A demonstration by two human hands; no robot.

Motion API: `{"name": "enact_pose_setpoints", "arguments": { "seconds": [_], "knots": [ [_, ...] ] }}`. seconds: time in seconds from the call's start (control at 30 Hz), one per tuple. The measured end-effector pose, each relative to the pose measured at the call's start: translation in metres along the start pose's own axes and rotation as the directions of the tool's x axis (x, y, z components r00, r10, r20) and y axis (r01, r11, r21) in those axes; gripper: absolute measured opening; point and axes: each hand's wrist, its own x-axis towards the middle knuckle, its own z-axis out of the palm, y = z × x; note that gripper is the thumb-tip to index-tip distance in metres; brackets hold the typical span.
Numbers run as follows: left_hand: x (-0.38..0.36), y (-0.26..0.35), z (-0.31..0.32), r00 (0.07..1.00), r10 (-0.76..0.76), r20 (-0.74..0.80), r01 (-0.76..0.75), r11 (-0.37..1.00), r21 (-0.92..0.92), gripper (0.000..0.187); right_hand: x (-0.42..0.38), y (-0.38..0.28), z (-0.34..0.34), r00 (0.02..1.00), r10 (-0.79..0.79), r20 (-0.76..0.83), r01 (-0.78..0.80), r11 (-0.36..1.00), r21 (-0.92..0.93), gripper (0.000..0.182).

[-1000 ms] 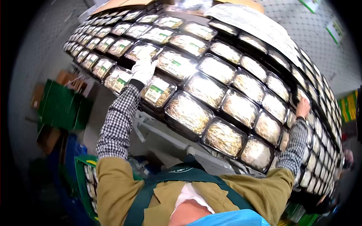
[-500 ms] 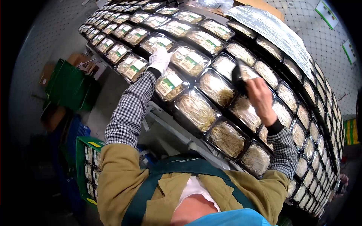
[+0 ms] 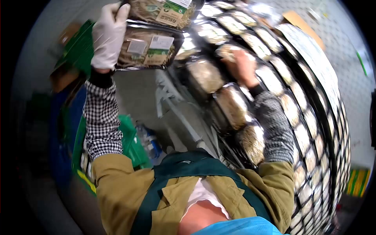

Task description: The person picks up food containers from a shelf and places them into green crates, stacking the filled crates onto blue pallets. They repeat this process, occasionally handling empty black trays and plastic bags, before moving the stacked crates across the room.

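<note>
My left hand, in a white glove, is raised at the upper left with its thumb and fingers closed on the side of labelled food trays. The lower labelled tray and the upper labelled tray are black, film-wrapped and filled with pale, thin strands. My right hand is bare and slightly blurred; its fingers curl over the near side of a wrapped tray in the rows. Beside it lie an unlabelled tray and another tray of the same strands.
Many wrapped trays curve away to the right. A whitish sheet lies along the far side, near a piece of cardboard. Low on my left are a green crate and a plastic bottle. A metal frame stands below the rows.
My left hand has moved up and left, lifting labelled trays off the rows. My right hand has moved up and left from the tilted dark tray to another tray. The view has turned.
</note>
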Motion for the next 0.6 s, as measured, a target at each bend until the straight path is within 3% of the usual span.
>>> {"name": "enact_pose_setpoints", "arguments": {
  "seconds": [0.03,0.07,0.1,0.13,0.17,0.2,0.23,0.27,0.3,0.33,0.37,0.4,0.43,0.47,0.5,0.53,0.57,0.6],
  "knots": [
    [-0.015,-0.024,-0.03,0.99,-0.128,-0.056,0.129,0.991,0.029,0.03,-0.005,0.034,0.019,0.993,0.115,0.035,-0.106,0.974,-0.202,0.034],
    [-0.036,-0.051,-0.056,0.99,-0.109,-0.09,0.119,0.987,0.106,0.026,-0.008,0.063,0.021,0.994,0.103,-0.025,-0.106,0.976,-0.188,0.031],
    [-0.065,-0.057,-0.089,0.985,-0.163,-0.058,0.17,0.975,0.143,0.026,-0.02,0.096,0.036,0.965,0.179,0.191,0.021,0.675,-0.737,0.029],
    [-0.099,-0.071,-0.108,0.958,-0.262,-0.118,0.276,0.954,0.115,0.025,-0.03,0.143,0.048,0.955,0.121,0.27,0.142,0.61,-0.779,0.026],
    [-0.131,-0.076,-0.125,0.919,-0.374,-0.121,0.392,0.895,0.212,0.023,-0.038,0.19,0.06,0.936,0.062,0.346,0.263,0.529,-0.807,0.027],
    [-0.174,-0.09,-0.138,0.906,-0.392,-0.163,0.419,0.887,0.195,0.022,-0.045,0.234,0.071,0.908,0.003,0.418,0.375,0.439,-0.817,0.031],
    [-0.22,-0.102,-0.151,0.898,-0.41,-0.156,0.435,0.88,0.19,0.02,-0.056,0.324,0.107,0.885,0.01,0.465,0.334,0.682,-0.65,0.04],
    [-0.262,-0.107,-0.161,0.827,-0.535,-0.172,0.559,0.814,0.159,0.02,-0.047,0.296,0.098,0.88,0.321,0.35,0.024,0.706,-0.708,0.04],
    [-0.3,-0.108,-0.171,0.745,-0.644,-0.172,0.664,0.741,0.105,0.019,-0.045,0.298,0.104,0.712,0.19,0.675,0.495,0.546,-0.676,0.026],
    [-0.331,-0.107,-0.18,0.656,-0.726,-0.204,0.751,0.656,0.082,0.018,-0.026,0.262,0.09,0.713,0.542,0.446,-0.042,0.667,-0.744,0.031],
    [-0.358,-0.109,-0.187,0.563,-0.794,-0.229,0.822,0.568,0.05,0.018,-0.024,0.253,0.078,0.61,0.399,0.684,0.138,0.797,-0.588,0.033],
    [-0.389,-0.12,-0.198,0.56,-0.784,-0.268,0.827,0.546,0.132,0.018,-0.023,0.249,0.074,0.618,0.403,0.675,0.03,0.846,-0.533,0.033],
    [-0.421,-0.133,-0.21,0.562,-0.771,-0.3,0.827,0.522,0.209,0.019,-0.025,0.238,0.073,0.608,0.507,0.611,-0.232,0.849,-0.474,0.033],
    [-0.446,-0.147,-0.219,0.546,-0.765,-0.342,0.838,0.508,0.202,0.02,-0.026,0.234,0.076,0.517,0.661,0.543,-0.598,0.733,-0.324,0.033],
    [-0.449,-0.152,-0.236,0.408,-0.855,-0.319,0.912,0.398,0.1,0.027,-0.022,0.22,0.075,0.366,0.79,0.492,-0.868,0.48,-0.126,0.033],
    [-0.459,-0.166,-0.25,0.353,-0.885,-0.304,0.935,0.344,0.087,0.027,-0.018,0.21,0.072,0.237,0.857,0.457,-0.967,0.254,0.025,0.034],
    [-0.466,-0.182,-0.266,0.302,-0.908,-0.291,0.953,0.29,0.083,0.028,-0.017,0.201,0.07,0.163,0.889,0.427,-0.986,0.138,0.089,0.034],
    [-0.474,-0.197,-0.281,0.282,-0.914,-0.292,0.959,0.28,0.05,0.029,-0.019,0.196,0.068,0.166,0.898,0.408,-0.986,0.143,0.087,0.034]
  ]
}}
